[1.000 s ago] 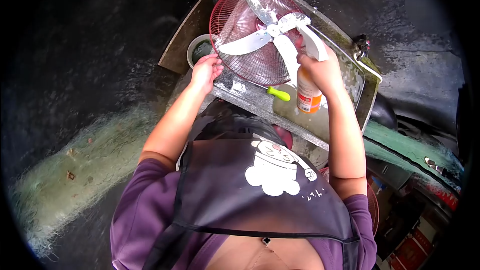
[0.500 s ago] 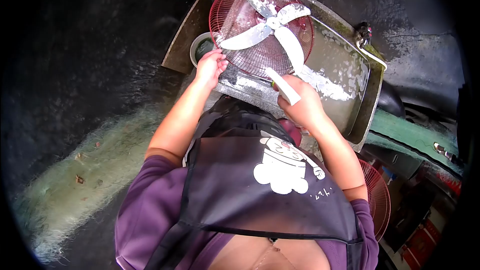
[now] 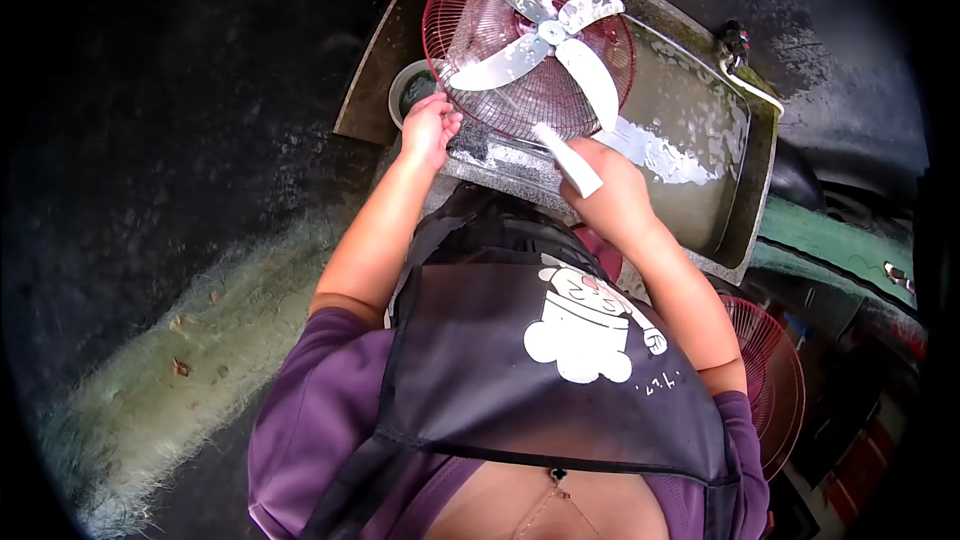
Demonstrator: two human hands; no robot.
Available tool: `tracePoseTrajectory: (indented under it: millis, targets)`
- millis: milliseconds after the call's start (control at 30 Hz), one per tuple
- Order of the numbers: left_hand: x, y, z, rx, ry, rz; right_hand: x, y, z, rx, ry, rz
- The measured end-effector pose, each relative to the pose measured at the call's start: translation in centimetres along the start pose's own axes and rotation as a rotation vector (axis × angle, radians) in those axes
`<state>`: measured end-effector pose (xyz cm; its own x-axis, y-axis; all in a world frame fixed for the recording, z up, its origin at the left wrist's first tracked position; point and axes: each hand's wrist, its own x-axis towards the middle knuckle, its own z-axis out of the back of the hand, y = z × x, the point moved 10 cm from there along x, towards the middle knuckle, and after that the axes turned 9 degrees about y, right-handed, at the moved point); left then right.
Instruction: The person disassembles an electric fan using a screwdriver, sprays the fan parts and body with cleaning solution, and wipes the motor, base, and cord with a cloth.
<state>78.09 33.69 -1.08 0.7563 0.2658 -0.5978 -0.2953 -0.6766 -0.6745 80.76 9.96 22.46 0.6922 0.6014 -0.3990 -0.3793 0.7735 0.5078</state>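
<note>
A red wire fan cage (image 3: 500, 112) with a white four-bladed fan (image 3: 551, 33) lies over the stone sink, white foam on its blades. My left hand (image 3: 430, 132) is at the cage's lower left rim, fingers curled together; whether they pinch the rim is hard to tell. Below the cage, my right hand (image 3: 610, 190) grips a spray bottle (image 3: 570, 162). Only the bottle's white head shows, pointing up and left toward the blades; its body is hidden under the hand.
The stone sink (image 3: 755, 180) holds cloudy water and foam. A round bowl (image 3: 398, 90) stands left of the cage. Netting (image 3: 210, 350) lies at the lower left. Another red fan cage (image 3: 780, 380) is at the lower right, and a white hose (image 3: 752, 90) crosses the sink's right corner.
My right hand has moved the spray bottle from the fan's right side down and left, below the cage. My left hand stays by the cage rim. The view has shifted slightly.
</note>
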Motion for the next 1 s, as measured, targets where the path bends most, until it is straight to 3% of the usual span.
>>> tracePoseTrajectory:
  millis: [67, 267, 333, 467, 533, 633, 667, 700, 733, 800, 833, 933, 1000]
  targets:
    - [0.0, -0.2, 0.3, 0.012, 0.003, -0.007, 0.2, -2.2, 0.6, 0.046, -0.106, -0.022]
    - [-0.6, -1.0, 1.6, -0.012, -0.049, -0.034, -0.3, -4.3, 0.8, -0.015, -0.045, -0.14]
    - [-0.9, -1.4, 1.7, 0.009, -0.043, -0.042, -0.5, -4.3, 2.2, 0.059, -0.224, -0.079]
    - [-1.7, -2.5, 1.3, 0.092, -0.041, -0.095, -0.6, -6.1, 2.0, 0.019, -0.23, -0.231]
    - [-1.3, -2.5, 1.2, 0.156, -0.04, -0.124, -1.1, -5.1, 2.6, 0.038, -0.23, -0.209]
    - [-2.2, -5.9, -1.3, 0.696, -0.032, -0.537, -1.3, -6.1, 2.9, 0.046, -0.272, -0.231]
    - [-2.6, -5.9, -2.0, 0.814, -0.049, -0.549, -1.6, -7.3, 2.9, 0.036, -0.312, -0.278]
    - [-3.7, -6.9, -4.0, 0.989, -0.033, -0.658, -2.3, -7.4, 3.8, 0.084, -0.46, -0.168]
    - [-4.9, -7.6, -6.1, 1.161, -0.017, -0.768, -2.8, -7.4, 4.2, 0.091, -0.474, -0.174]
    - [-5.5, -7.7, -8.1, 1.205, 0.031, -0.705, -3.4, -7.5, 3.0, 0.12, -0.256, -0.225]
    - [-5.9, -7.7, -9.5, 1.358, 0.035, -0.73, -3.8, -7.5, 2.8, 0.14, -0.257, -0.227]
    - [-5.4, -7.4, -11.6, 1.642, 0.045, -0.742, -5.6, -7.3, 3.6, 0.256, -0.481, -0.067]
    - [-4.3, -6.8, -12.5, 1.954, 0.084, -0.762, -6.6, -7.7, 3.4, 0.326, -0.511, -0.025]
